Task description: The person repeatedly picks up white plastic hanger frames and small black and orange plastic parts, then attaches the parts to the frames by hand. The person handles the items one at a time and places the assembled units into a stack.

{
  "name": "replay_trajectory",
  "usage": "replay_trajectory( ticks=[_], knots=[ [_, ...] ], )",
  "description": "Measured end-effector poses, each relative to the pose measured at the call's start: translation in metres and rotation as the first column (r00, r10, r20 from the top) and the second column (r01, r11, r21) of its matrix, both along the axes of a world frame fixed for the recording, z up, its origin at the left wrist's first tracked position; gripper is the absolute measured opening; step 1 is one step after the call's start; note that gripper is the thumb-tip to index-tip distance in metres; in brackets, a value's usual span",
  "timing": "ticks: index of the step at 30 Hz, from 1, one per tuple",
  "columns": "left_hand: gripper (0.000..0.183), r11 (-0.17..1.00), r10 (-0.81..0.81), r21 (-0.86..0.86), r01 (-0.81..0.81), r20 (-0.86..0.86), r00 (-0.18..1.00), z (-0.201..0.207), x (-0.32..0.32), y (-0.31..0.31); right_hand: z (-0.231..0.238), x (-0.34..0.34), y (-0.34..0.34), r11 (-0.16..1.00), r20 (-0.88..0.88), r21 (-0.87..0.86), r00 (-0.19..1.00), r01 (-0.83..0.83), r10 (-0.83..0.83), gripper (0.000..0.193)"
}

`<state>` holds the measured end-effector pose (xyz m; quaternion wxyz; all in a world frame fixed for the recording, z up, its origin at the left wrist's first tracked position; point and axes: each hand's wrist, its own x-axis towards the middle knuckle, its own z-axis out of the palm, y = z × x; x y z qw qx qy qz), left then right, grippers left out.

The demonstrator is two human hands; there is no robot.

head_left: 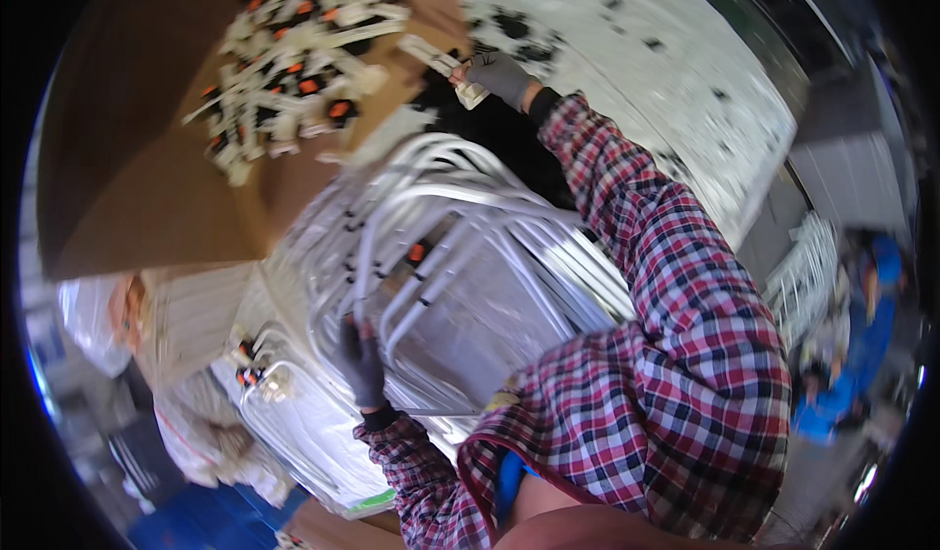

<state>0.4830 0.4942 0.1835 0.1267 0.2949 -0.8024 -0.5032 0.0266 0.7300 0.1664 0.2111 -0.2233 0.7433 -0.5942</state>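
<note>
My right hand (501, 78), in a grey glove with bare fingertips, pinches a white flat strip-shaped part (428, 55) with a wider block end, above a heap of small black pieces (490, 137). Nearer to me lies a stack of white bent-tube frames (441, 196). My left hand (362, 362), gloved alike, is closed around a tube at the stack's left side; motion blur softens its fingers. A black-and-orange fitting (417, 253) sits among the tubes.
A large heap of white strips with black-and-orange ends (294, 75) lies on brown cardboard (127, 168) at the far left. White sheeting (627, 51) with scattered black pieces covers the far right. More tube frames (284, 393) stand lower left. A person in blue (857, 344) is at the right.
</note>
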Motion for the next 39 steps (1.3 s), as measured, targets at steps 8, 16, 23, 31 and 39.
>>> replay_trajectory(
  ticks=[8, 16, 23, 31, 39],
  knots=[
    [0.024, 0.984, -0.023, -0.175, 0.016, -0.042, 0.999, 0.058, 0.003, -0.003, -0.038, 0.239, 0.391, 0.768, 0.246, -0.268, 0.812, 0.581, -0.528, 0.050],
    [0.022, 0.806, -0.209, -0.572, 0.150, -0.039, 0.977, 0.124, -0.029, 0.028, -0.057, 0.267, 0.366, 0.622, 0.068, 0.409, 0.657, 0.668, -0.751, 0.044],
    [0.032, 0.809, -0.003, -0.586, -0.048, -0.087, 0.996, 0.171, 0.024, 0.048, -0.092, 0.215, 0.315, 0.197, -0.340, 0.665, 0.527, 0.720, -0.779, 0.052],
    [0.032, 0.861, 0.089, -0.476, -0.179, -0.206, 0.974, 0.178, 0.053, 0.061, -0.100, 0.197, 0.245, 0.572, 0.629, -0.447, 0.697, 0.687, -0.346, 0.035],
    [0.028, 0.811, -0.176, -0.583, 0.045, -0.170, 0.970, 0.182, -0.022, 0.098, -0.116, 0.264, 0.349, 0.576, 0.571, -0.616, 0.808, 0.537, -0.143, 0.024]
  ],
)
